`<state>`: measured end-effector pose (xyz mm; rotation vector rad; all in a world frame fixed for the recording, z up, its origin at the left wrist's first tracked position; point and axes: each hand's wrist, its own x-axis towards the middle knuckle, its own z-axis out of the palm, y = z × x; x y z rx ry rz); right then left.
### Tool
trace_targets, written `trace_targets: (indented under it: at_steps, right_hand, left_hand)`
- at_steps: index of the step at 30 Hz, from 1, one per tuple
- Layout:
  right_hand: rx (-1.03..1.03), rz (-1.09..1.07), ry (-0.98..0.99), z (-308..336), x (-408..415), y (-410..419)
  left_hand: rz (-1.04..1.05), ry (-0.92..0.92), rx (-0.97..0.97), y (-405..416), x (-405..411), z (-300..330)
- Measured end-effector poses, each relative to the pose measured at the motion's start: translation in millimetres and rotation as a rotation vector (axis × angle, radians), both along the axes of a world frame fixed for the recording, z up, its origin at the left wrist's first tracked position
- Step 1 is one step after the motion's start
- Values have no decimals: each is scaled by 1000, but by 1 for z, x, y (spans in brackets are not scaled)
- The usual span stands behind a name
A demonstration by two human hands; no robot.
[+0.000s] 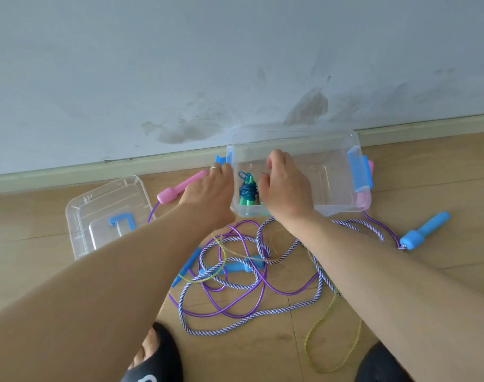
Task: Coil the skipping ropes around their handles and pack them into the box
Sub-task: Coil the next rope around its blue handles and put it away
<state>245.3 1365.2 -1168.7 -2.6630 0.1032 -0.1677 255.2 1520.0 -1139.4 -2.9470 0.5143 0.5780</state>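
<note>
A clear plastic box (331, 208) with blue latches stands on the wood floor by the wall. Inside at its left lies a green-handled skipping rope (247, 190), its blue cord coiled round the handles. My left hand (210, 188) grips the box's left wall from outside. My right hand (286, 183) hovers inside the box beside the bundle, fingers loosely curled, with nothing visibly held. In front of the box, loose ropes lie tangled: a purple rope (235, 310) with a pink handle (180, 187), a braided purple-white rope (290, 304) with blue handles (425, 230), and a thin yellow-green rope (323, 340).
The clear lid (105, 216) lies upside down to the left of the box. A second pink handle (363, 199) shows behind the box's right end. Two black slippers (158, 359) are at the bottom edge. The skirting board (70, 175) runs behind everything.
</note>
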Motion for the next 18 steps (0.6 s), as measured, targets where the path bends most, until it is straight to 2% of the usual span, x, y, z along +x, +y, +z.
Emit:
trace_targets:
  at_steps: [3,6,8,14,16,18]
  right_hand:
    - [27,202,-68,5,-40,15]
    - [-86,416,138,-15,-84,25]
    - [-143,464,233,-33,-107,28]
    - [-352,413,412,-46,-126,23]
    - [-308,419,447,-41,-119,23]
    - [-163,394,498,-34,-111,24]
  left_hand:
    - [109,229,102,30,-15,-10]
    - [141,485,145,50,-42,-30]
    - [142,572,125,52,-61,-41]
    - [61,569,104,34,-90,-55]
    - [60,529,125,30,-94,-58]
    - [91,487,132,30,-97,-60]
